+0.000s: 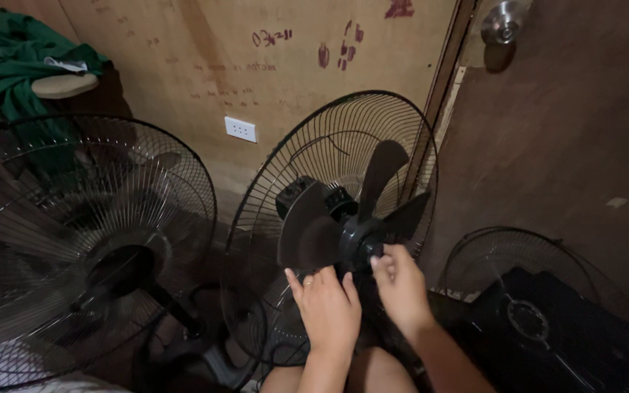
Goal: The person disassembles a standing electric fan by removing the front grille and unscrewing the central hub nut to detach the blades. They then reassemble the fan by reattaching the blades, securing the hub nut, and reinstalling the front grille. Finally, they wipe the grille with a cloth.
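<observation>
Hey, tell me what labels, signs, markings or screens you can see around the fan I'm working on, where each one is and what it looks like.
No packages or screens.
Scrawled marks: dark red paint, on the tan board wall above the fan.
Small scrawl: dark red, further left on that wall.
Faint pencil-like writing: thin grey lines, above the white wall socket.

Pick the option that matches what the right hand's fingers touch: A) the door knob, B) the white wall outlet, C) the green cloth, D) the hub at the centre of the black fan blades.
D: the right hand has its fingertips on the blade hub of the open fan.
</observation>
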